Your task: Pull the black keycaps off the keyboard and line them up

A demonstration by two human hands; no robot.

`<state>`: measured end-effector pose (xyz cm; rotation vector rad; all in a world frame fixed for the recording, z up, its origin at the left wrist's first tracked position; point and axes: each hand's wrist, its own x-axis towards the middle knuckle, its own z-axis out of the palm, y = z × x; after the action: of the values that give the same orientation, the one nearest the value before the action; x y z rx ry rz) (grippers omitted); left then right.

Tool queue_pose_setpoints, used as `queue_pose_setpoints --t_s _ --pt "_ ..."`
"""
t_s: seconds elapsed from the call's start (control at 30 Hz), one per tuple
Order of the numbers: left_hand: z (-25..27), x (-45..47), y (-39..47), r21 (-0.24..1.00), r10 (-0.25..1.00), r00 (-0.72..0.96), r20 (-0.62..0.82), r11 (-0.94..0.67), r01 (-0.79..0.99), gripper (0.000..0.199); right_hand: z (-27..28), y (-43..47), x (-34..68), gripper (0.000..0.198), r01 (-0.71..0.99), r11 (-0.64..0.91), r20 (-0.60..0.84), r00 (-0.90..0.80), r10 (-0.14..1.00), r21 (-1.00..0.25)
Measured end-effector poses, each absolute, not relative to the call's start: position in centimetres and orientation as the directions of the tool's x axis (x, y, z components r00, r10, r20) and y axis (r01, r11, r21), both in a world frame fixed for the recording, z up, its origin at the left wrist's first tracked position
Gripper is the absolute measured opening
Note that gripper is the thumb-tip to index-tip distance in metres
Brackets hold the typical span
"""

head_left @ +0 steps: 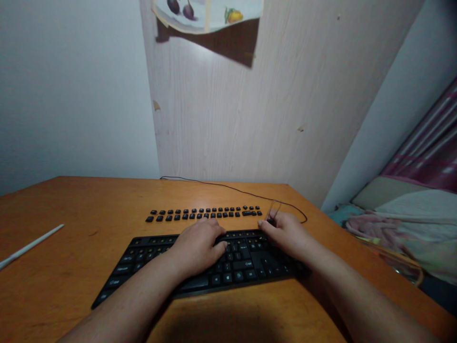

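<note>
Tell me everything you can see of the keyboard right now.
The keyboard is black, looks plastic, and lies flat on the orange wooden table, angled slightly. The left hand rests on its middle keys; the right hand touches its far right corner. Two rows of loose black keycaps lie just beyond it.

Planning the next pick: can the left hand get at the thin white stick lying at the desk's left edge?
Probably yes: the left hand rests on the black keyboard, and only bare orange wooden desk lies between it and the thin white stick.
</note>
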<state>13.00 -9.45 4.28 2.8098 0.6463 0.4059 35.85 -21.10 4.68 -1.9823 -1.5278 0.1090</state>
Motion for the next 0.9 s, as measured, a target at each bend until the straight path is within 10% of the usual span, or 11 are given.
queue_pose_setpoints --t_s 0.7,0.9 --pt "4.4 13.0 -9.7 0.254 0.466 0.86 0.206 -0.874 0.413 0.032 4.1 -20.9 34.7 0.015 0.899 -0.19 0.332 0.332 0.883 -0.394" --pt "4.5 13.0 -9.7 0.241 0.455 0.867 0.205 -0.882 0.406 0.032 3.5 -20.7 36.0 0.015 0.785 -0.172 0.249 0.383 0.89 -0.594"
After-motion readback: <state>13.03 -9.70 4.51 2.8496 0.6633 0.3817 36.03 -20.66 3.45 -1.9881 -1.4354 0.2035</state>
